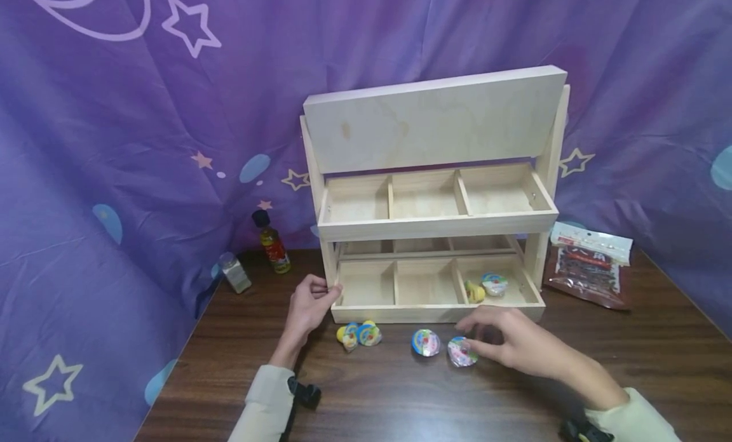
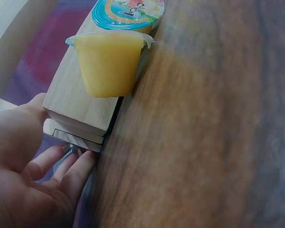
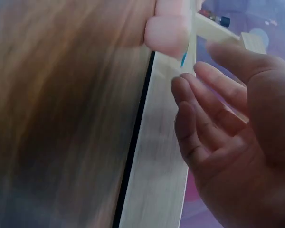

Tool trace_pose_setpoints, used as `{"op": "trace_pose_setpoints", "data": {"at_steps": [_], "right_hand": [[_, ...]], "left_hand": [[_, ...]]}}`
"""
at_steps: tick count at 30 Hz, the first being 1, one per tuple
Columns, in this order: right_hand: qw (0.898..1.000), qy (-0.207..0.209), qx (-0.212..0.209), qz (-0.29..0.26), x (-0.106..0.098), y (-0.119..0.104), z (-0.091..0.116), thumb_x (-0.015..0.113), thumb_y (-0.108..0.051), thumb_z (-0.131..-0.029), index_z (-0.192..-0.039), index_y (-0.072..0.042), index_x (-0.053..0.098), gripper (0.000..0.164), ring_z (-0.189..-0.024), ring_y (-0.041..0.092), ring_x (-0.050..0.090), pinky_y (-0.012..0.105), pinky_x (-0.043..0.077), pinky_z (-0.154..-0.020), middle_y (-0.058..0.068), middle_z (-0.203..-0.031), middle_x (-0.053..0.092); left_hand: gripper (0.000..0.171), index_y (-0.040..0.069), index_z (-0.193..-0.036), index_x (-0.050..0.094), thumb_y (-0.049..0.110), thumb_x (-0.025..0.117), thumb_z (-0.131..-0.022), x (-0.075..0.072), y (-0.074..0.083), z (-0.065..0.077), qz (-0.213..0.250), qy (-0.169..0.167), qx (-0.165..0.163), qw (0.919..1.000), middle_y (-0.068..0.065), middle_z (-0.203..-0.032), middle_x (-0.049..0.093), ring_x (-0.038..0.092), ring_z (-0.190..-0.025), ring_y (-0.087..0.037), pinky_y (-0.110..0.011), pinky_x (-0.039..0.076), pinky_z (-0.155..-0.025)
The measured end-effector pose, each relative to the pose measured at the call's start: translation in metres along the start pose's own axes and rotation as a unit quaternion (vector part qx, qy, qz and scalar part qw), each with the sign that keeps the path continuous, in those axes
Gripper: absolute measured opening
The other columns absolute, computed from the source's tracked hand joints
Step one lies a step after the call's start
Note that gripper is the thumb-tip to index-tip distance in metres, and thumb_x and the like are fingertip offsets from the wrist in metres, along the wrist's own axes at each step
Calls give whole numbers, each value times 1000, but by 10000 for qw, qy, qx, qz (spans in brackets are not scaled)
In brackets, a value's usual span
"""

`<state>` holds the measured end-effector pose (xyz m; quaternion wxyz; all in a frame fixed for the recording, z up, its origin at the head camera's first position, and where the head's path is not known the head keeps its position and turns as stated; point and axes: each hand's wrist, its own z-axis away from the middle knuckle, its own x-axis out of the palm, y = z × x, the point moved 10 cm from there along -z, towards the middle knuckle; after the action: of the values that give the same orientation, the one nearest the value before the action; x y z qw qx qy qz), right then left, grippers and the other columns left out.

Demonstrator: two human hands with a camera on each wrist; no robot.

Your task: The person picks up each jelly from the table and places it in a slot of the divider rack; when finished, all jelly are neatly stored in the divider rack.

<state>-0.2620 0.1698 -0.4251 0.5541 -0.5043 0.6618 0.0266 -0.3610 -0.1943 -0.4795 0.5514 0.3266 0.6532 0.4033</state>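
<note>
My left hand (image 1: 309, 307) grips the lower left corner of a pale wooden rack (image 1: 434, 315), its thumb and fingers on either side of the end piece (image 2: 78, 135). My right hand (image 1: 509, 340) hovers at the rack's front right, fingers loosely bent and nothing between them. Its thumb is nearest to a foil-topped jelly cup (image 1: 462, 352); whether they touch is unclear. Another jelly cup (image 1: 426, 342) lies to its left. Two yellow jelly cups (image 1: 369, 334) lie together nearer the left hand. Inside the lower right compartment are a yellow jelly cup (image 1: 474, 292) and a lidded one (image 1: 494, 284).
An upper tier (image 1: 437, 226) with three compartments rises above, under a slanted board (image 1: 434, 127). Left of the rack stand an oil bottle (image 1: 276, 245) and a small jar (image 1: 234, 274). A brown packet (image 1: 589, 267) leans at the right. Purple cloth (image 1: 143, 175) hangs behind the table.
</note>
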Motion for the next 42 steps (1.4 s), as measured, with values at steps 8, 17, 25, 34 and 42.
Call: {"op": "trace_pose_setpoints", "data": {"at_steps": [8, 17, 25, 34, 42], "right_hand": [[9992, -333, -204, -41, 14, -4, 2, 88, -31, -92, -120, -18, 77, 33, -83, -2, 63, 20, 55, -65, -15, -100, 74], [9989, -438, -173, 61, 17, -5, 2, 88, -40, -91, -125, -19, 75, 42, -87, -3, 61, 21, 54, -68, -16, -106, 74], [9982, -201, -4, 565, 18, -6, 2, 90, -42, -88, -119, -18, 76, 41, -91, -3, 64, 25, 61, -76, -15, -106, 76], [9987, -456, -6, 214, 24, -6, 4, 90, -23, -88, -131, -14, 76, 47, -83, -5, 61, 21, 58, -72, -13, -104, 74], [9978, -535, 382, 34, 25, -1, 4, 92, -24, -85, -127, -9, 76, 48, -78, -5, 65, 21, 60, -68, -9, -104, 78]], "left_hand": [[39, 5, -117, 68, 34, 82, -94, 0, -2, 0, 3, -41, -53, 10000, -18, -119, 78, 75, -113, -31, -47, 61, -102], [39, 5, -116, 68, 34, 82, -94, 1, 0, -1, -5, -34, -17, 10000, -18, -118, 78, 74, -112, -30, -47, 62, -101], [38, 6, -115, 68, 35, 82, -94, 0, 0, 0, 0, -40, -27, 10000, -17, -118, 78, 74, -112, -30, -46, 62, -101], [39, 5, -116, 68, 35, 82, -95, 1, -1, -1, -8, -49, -48, 10000, -18, -119, 78, 75, -112, -31, -47, 62, -102], [38, 5, -115, 68, 33, 83, -94, 1, -1, -1, -1, -15, -25, 10000, -18, -118, 78, 76, -111, -32, -48, 61, -101]]}}
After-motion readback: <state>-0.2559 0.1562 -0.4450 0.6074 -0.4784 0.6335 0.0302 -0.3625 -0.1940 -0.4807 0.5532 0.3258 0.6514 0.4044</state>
